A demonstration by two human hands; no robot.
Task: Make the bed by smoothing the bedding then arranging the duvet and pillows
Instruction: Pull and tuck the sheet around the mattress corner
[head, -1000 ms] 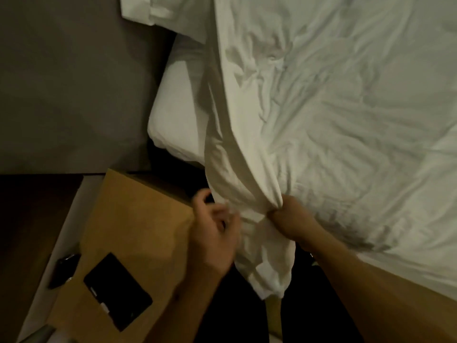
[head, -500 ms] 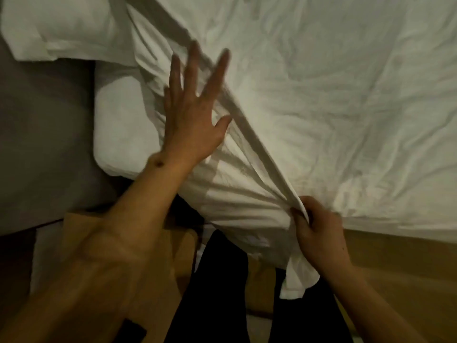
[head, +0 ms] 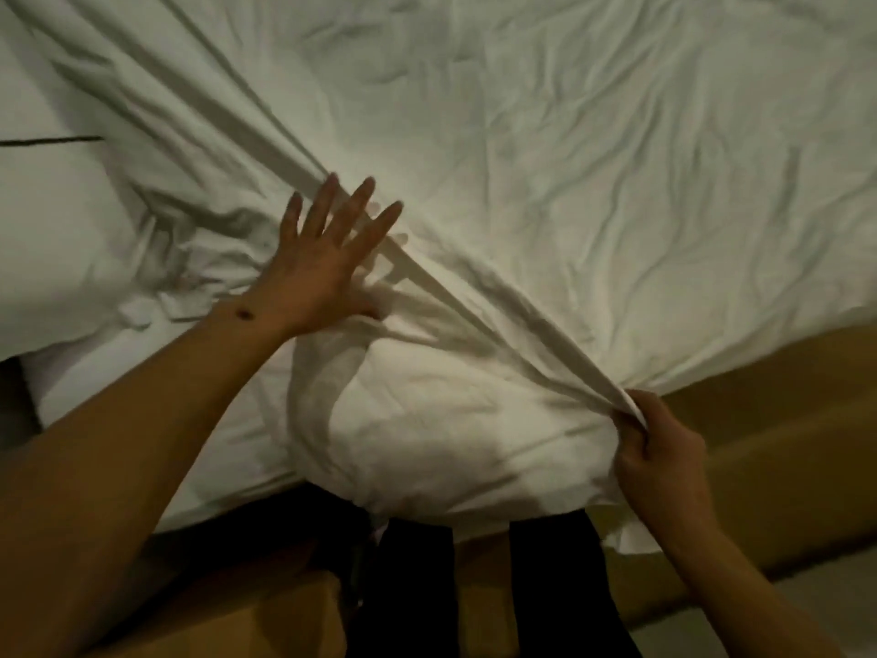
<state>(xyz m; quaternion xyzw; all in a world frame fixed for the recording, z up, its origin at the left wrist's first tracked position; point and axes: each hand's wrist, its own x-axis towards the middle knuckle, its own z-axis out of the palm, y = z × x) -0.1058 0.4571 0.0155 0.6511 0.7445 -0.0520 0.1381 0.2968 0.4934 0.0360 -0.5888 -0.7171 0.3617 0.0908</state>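
Note:
A white, wrinkled duvet covers most of the bed. Its folded edge runs as a taut ridge from upper left to lower right. My right hand pinches that edge at the bed's near side and holds it pulled tight. My left hand lies flat with fingers spread on the bedding beside the ridge, pressing down on it. White pillows lie at the left, partly under the duvet edge. The white sheet shows bunched below the ridge.
The wooden bed frame runs along the right below the mattress. My dark trouser legs stand against the bed's near side. A brown surface sits low at the left, beside the bed.
My left hand has come down from the raised edge and now lies flat on the bedding. The right hand keeps its hold on the duvet edge. The view has moved closer over the bed.

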